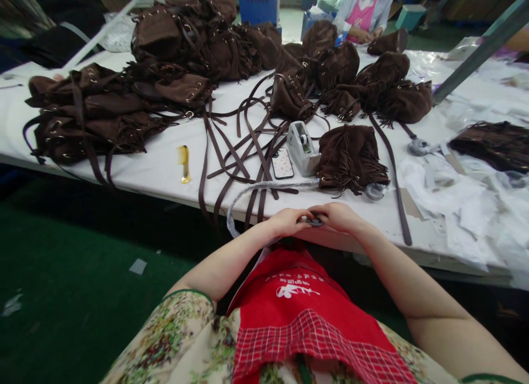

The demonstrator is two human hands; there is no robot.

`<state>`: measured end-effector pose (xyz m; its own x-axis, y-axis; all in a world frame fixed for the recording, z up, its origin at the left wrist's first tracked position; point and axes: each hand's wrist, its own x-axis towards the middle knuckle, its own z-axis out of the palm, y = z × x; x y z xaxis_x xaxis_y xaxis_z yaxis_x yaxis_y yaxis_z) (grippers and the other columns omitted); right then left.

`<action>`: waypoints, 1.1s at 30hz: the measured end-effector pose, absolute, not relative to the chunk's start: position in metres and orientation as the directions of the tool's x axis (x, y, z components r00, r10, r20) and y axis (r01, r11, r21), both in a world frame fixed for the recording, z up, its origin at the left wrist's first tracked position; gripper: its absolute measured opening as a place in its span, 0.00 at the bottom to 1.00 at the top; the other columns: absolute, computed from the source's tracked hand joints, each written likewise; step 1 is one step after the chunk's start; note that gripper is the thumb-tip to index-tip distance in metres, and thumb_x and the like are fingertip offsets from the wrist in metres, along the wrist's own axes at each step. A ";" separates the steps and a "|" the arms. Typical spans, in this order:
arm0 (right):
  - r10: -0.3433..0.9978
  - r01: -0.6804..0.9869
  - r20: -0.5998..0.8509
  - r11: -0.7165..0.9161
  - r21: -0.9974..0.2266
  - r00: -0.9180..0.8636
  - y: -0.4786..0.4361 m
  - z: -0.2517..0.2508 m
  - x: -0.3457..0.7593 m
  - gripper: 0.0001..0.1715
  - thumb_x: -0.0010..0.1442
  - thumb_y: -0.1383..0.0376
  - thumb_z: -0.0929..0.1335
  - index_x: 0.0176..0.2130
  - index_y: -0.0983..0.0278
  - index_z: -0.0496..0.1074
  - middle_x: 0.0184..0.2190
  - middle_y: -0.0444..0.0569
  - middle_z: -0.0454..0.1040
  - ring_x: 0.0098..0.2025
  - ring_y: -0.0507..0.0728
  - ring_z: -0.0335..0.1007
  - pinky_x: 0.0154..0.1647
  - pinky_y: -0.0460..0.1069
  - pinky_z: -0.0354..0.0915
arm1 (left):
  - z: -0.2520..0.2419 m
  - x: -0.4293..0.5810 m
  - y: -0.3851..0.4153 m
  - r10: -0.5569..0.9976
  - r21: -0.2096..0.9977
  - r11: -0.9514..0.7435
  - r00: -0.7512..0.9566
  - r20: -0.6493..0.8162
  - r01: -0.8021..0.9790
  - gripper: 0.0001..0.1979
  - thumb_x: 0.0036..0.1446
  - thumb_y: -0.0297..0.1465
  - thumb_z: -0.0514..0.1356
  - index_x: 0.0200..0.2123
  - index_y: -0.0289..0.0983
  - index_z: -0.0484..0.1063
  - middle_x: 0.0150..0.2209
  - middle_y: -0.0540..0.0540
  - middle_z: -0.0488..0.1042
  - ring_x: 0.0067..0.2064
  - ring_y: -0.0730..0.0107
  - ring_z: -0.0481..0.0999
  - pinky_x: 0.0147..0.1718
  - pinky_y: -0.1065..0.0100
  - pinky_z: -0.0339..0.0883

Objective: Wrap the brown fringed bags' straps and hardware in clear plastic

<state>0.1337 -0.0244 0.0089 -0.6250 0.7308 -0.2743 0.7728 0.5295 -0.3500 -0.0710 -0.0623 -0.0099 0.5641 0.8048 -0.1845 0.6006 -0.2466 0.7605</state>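
Observation:
My left hand [287, 220] and my right hand [341, 216] meet at the near edge of the white table [157, 169]. Both pinch a small dark ring-like piece [314, 222] between their fingertips; what it is I cannot make out. A white wrapped strap [248, 192] curves from the left hand's side toward a brown fringed suede bag [350, 157] just beyond the hands. Loose brown straps [243, 152] lie spread on the table ahead of my left hand.
A grey tape dispenser [303, 147], a phone [282, 163] and a yellow comb [184, 162] lie on the table. Heaps of brown fringed bags [95, 111] fill the far side. White paper scraps [467, 202] cover the right. Another person [363, 15] works at the far end.

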 end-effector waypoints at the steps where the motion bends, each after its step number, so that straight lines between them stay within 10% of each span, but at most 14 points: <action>1: 0.706 0.753 -0.282 0.549 -0.362 -0.650 -0.022 0.010 0.134 0.24 0.57 0.66 0.63 0.52 0.52 0.72 0.44 0.43 0.78 0.43 0.57 0.73 0.42 0.47 0.62 | -0.009 -0.072 -0.061 0.804 0.759 -0.246 0.564 -0.188 0.603 0.14 0.57 0.36 0.57 0.47 0.42 0.72 0.29 0.52 0.75 0.30 0.72 0.73 0.35 0.73 0.64; 13: 0.955 0.958 -0.247 0.094 -0.272 -0.165 -0.061 -0.009 0.114 0.26 0.63 0.62 0.58 0.59 0.58 0.64 0.44 0.52 0.78 0.41 0.59 0.74 0.39 0.50 0.64 | -0.029 -0.023 -0.086 0.952 0.653 -0.104 0.265 -0.153 0.750 0.13 0.60 0.32 0.50 0.47 0.40 0.66 0.35 0.45 0.77 0.36 0.62 0.77 0.37 0.65 0.68; 22: 0.800 0.849 -0.307 0.431 -0.304 -0.516 -0.035 0.010 0.121 0.24 0.60 0.64 0.61 0.55 0.53 0.69 0.46 0.46 0.77 0.43 0.57 0.73 0.42 0.47 0.63 | -0.002 -0.069 -0.074 0.792 0.764 -0.124 0.527 -0.308 0.633 0.17 0.59 0.37 0.55 0.51 0.42 0.68 0.28 0.52 0.76 0.23 0.73 0.73 0.32 0.71 0.67; 26: 0.642 0.734 -0.355 0.596 -0.327 -0.680 -0.021 0.016 0.125 0.26 0.60 0.65 0.61 0.56 0.52 0.68 0.48 0.44 0.76 0.45 0.57 0.73 0.43 0.48 0.62 | 0.003 -0.072 -0.073 0.814 0.655 -0.225 0.508 -0.281 0.722 0.14 0.59 0.37 0.55 0.48 0.45 0.72 0.33 0.50 0.78 0.33 0.67 0.77 0.38 0.69 0.67; 33: 0.921 0.947 -0.249 0.256 -0.194 -0.300 -0.041 0.001 0.116 0.25 0.62 0.58 0.60 0.55 0.66 0.65 0.41 0.58 0.78 0.40 0.61 0.74 0.38 0.49 0.62 | -0.018 -0.034 -0.083 0.932 0.591 -0.129 0.301 -0.203 0.796 0.13 0.61 0.35 0.51 0.45 0.42 0.72 0.40 0.45 0.78 0.41 0.61 0.77 0.41 0.65 0.68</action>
<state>0.1158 -0.0409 0.0009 -0.3002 0.9208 -0.2491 0.9469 0.2563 -0.1939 -0.0342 -0.0827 -0.0179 0.3014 0.9315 -0.2034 0.7965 -0.1287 0.5908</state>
